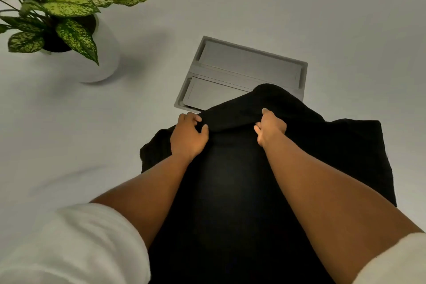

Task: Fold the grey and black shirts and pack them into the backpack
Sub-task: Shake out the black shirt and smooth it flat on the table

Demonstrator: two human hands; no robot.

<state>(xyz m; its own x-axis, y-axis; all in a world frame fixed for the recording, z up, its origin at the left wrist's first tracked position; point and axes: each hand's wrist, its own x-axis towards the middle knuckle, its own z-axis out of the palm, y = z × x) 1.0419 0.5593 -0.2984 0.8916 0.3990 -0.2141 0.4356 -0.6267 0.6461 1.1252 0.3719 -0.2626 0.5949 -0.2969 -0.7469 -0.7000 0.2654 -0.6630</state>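
Note:
The black shirt (230, 191) lies spread on the white table (80, 134), running from the near edge toward the middle. Its far part is lifted and folded back over itself. My left hand (187, 137) pinches the left end of that folded edge between thumb and fingers. My right hand (269, 128) grips the same edge farther right, fingers curled round the cloth. A sleeve bunches out to the left of my left wrist. No grey shirt or backpack is in view.
A grey metal cable hatch (242, 64) is set in the table just beyond the shirt, partly covered by it. A potted plant with speckled leaves in a white pot (101, 62) stands at the far left.

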